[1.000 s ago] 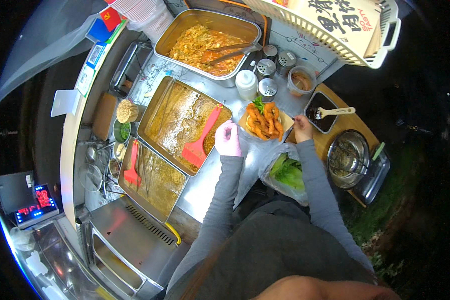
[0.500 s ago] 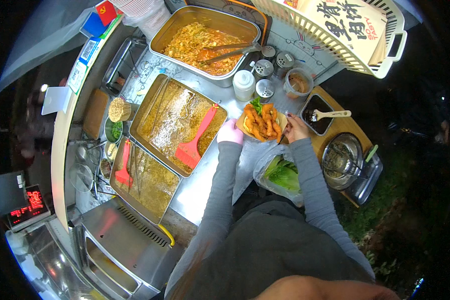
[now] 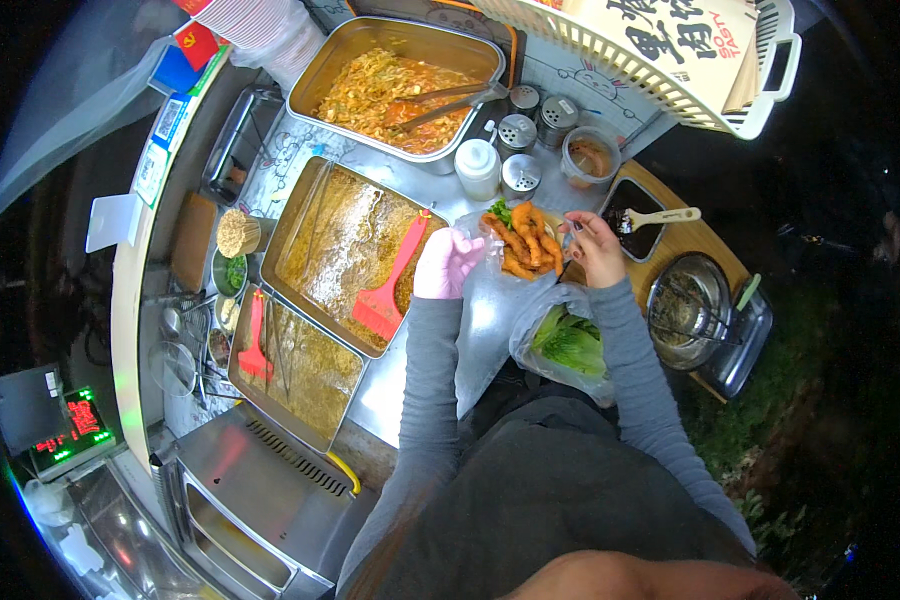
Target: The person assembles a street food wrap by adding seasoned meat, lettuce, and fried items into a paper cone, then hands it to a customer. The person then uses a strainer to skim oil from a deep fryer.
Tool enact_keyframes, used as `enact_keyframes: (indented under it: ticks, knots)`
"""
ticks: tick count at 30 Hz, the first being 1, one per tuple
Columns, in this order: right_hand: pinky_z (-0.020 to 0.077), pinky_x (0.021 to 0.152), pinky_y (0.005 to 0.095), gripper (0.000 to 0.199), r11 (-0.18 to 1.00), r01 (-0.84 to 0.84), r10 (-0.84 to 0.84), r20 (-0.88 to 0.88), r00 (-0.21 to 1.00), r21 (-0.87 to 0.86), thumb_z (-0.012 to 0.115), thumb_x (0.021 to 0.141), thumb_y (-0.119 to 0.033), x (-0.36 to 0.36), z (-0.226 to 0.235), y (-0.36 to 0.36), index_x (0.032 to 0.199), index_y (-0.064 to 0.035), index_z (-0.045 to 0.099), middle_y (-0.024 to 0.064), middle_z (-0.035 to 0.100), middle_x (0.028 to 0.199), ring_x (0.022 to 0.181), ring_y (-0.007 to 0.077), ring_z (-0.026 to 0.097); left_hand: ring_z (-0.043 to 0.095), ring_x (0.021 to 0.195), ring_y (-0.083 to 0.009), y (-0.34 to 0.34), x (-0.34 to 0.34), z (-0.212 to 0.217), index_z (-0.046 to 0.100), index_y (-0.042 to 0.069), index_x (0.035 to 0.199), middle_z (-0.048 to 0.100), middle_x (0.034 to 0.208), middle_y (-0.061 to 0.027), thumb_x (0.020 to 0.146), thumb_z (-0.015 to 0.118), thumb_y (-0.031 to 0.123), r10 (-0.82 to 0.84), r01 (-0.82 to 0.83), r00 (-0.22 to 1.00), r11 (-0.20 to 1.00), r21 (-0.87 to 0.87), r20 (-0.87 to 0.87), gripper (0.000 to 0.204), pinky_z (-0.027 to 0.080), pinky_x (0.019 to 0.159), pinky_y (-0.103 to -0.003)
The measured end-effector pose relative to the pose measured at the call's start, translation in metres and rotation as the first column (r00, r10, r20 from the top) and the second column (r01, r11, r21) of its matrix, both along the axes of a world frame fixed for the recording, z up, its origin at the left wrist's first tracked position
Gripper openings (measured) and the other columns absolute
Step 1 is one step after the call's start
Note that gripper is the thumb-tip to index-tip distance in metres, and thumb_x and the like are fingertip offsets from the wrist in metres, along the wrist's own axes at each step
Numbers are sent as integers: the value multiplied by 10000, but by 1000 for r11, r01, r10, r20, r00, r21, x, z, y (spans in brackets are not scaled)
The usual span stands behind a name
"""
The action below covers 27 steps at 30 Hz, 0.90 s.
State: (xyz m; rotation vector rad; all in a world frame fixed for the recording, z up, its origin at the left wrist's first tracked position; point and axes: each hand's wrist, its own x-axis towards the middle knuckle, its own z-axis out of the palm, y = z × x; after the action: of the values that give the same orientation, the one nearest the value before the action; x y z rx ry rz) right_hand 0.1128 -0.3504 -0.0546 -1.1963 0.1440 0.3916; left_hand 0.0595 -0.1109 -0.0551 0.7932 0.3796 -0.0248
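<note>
Left hand (image 3: pixel 442 266) has been shifted toward 9 o'clock, curled; right hand (image 3: pixel 597 252), at 3 o'clock, half-curled; grips can't be told. Fried strips (image 3: pixel 537 243) are seen between; loading looks done, closure isn't seen.

Clear plastic (image 3: pixel 493 258) now up beside the fried strips (image 3: pixel 533 245), right hand (image 3: pixel 600 254) higher than before

Fried strips (image 3: pixel 532 240) — golden-orange, heaped, green leaf (image 3: pixel 501 212) at far end; clear plastic (image 3: pixel 489 258) along left side.
</note>
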Motion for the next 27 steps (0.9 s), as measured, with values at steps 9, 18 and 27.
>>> enact_keyframes:
  ticks: [9,18,27]
  knots:
    - [419,596,175,195,999,19,-20,-14,1000,-42,530,954,-103,9,-17,-10,1129,-32,574,8,638,986,663,21,491,537,727,-81,18,-8,-47,512,60,1104,569,980,-30,877,537,-3,26,-64,996,861,504,81,237,499,649,-237]
    - [423,590,187,283,997,37,-39,-24,999,-68,480,932,-41,13,-35,-12,1195,-44,585,3,645,1091,630,26,465,568,984,-380,-44,-28,-105,557,43,1180,580,1041,-196,766,626,125,-41,225,971,-156,962,-234,428,459,879,-441]
    - [436,585,196,280,998,55,-55,-28,998,-11,463,914,-8,14,-29,-8,1175,-10,565,19,629,1119,630,49,492,560,942,-338,-31,-63,-13,635,34,1081,587,991,-159,749,704,162,175,-308,923,-197,931,342,363,459,853,-428]
